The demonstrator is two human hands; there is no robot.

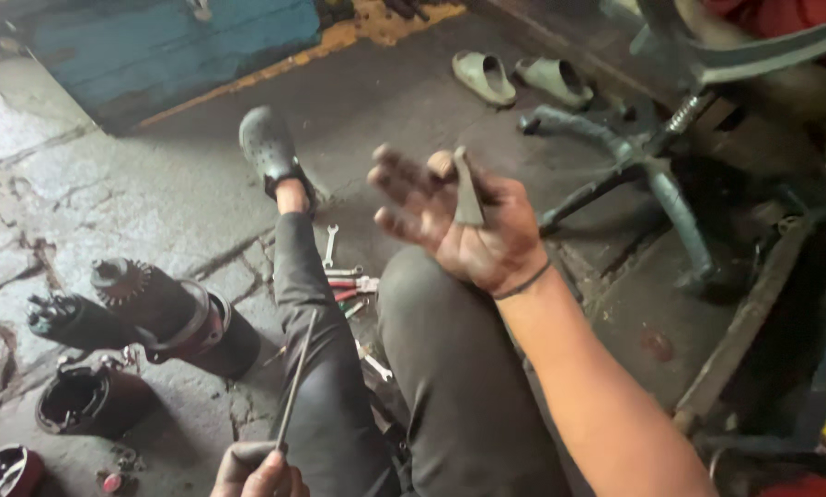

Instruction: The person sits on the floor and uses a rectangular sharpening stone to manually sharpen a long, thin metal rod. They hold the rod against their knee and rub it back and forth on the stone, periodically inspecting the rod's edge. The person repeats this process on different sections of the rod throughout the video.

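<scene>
Thin rod (298,377) in left hand (258,471)

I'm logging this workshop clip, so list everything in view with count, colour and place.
Thin rod: one, grey metal, held in the left hand, slanting up over the left leg.
Flat metal piece: one, dull grey, pinched in the right hand.
Motor parts: about three, black and rusty, on the floor at left.
Wrenches: several, silver, some with red and green handles, on the floor between the legs.
Sandals: two, pale green, top centre.
Chair base: one, dark, upper right.
Black clog: one, on the outstretched foot.
Left hand: bottom edge.
Right hand: raised, centre, black wristband.
</scene>
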